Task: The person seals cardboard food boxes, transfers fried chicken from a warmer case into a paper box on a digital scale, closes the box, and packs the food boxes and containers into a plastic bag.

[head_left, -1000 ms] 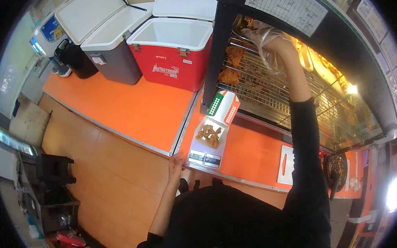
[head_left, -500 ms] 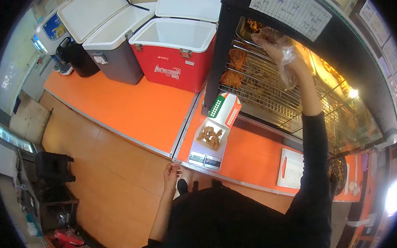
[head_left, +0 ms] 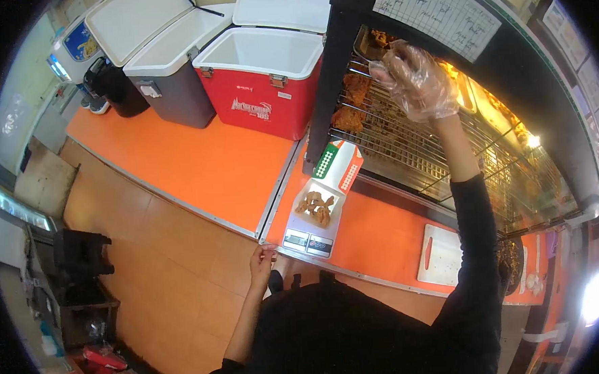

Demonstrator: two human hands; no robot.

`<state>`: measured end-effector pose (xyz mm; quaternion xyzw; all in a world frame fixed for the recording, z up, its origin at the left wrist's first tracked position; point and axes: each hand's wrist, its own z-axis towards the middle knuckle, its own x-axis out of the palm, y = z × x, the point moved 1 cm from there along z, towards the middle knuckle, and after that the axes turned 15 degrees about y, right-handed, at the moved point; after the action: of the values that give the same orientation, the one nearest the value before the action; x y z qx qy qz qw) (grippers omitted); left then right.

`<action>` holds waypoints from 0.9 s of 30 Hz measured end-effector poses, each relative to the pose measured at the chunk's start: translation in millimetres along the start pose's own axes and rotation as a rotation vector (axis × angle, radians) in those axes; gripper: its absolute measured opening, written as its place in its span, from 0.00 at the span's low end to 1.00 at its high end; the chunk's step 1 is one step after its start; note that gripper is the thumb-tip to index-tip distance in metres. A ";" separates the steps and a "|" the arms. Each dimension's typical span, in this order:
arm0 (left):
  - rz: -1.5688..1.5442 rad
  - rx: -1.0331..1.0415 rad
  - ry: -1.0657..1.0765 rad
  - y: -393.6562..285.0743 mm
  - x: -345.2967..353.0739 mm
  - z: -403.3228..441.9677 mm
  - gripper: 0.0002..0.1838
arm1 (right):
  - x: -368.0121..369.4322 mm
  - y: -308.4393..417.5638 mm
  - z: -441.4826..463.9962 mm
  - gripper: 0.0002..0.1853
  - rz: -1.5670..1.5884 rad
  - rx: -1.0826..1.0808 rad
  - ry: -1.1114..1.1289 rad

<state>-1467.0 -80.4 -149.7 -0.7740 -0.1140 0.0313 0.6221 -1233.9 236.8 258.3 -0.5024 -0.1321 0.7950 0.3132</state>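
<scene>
My right hand (head_left: 420, 89), in a clear plastic glove, reaches into the lit warming cabinet (head_left: 406, 155) above its wire rack. Its fingers are curled in; whatever they hold, if anything, is hidden. Close by is a metal tray (head_left: 369, 42) with browned fried pieces. Fried chicken pieces (head_left: 347, 119) lie on the rack to the left. My bare left hand (head_left: 261, 265) is at the counter's metal edge, fingers loosely bent and slightly apart, holding nothing visible. Between the hands, an open paper box (head_left: 339, 168) with small fried pieces (head_left: 316, 207) sits on a digital kitchen scale (head_left: 308, 241).
A red cooler (head_left: 261, 97) and a grey cooler (head_left: 176, 95), lids raised, stand at the back of the orange counter (head_left: 197, 168). A white cutting board (head_left: 440, 255) lies on the right. A black stool (head_left: 83, 252) is on the left. A written sheet (head_left: 436, 14) hangs on the cabinet.
My right hand has turned and drawn slightly back from the tray, with its fingers now curled. My left hand has shifted only slightly at the counter edge. The box stays on the scale.
</scene>
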 end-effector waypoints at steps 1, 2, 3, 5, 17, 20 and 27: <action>0.027 0.023 0.005 -0.2 0.7 -0.8 0.11 | -3.4 4.5 2.6 0.20 0.009 -0.006 -0.001; 0.023 0.018 -0.005 0.1 1.1 -1.2 0.11 | -5.0 9.2 5.3 0.18 0.010 -0.039 0.017; 0.054 0.047 0.009 -1.0 1.6 -1.0 0.10 | -5.4 15.8 7.0 0.16 0.011 -0.073 0.035; 0.087 0.075 0.016 -1.7 -0.2 -1.9 0.09 | -11.3 42.6 8.1 0.14 0.120 -0.020 0.026; 0.117 -0.026 -0.032 3.5 -3.5 -6.6 0.08 | 198.8 261.2 -123.6 0.19 0.690 0.013 0.537; 0.139 -0.031 -0.028 8.9 -2.9 -4.7 0.08 | 167.4 249.9 -111.7 0.17 0.521 -0.014 0.607; 0.106 -0.079 0.043 -11.0 5.4 -8.4 0.10 | 155.8 250.0 -115.9 0.18 0.541 0.109 0.378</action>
<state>-1461.7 -85.0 -136.6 -0.8033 -0.0607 0.0431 0.5909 -1269.6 130.7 -37.8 -0.6402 0.1092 0.7482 0.1359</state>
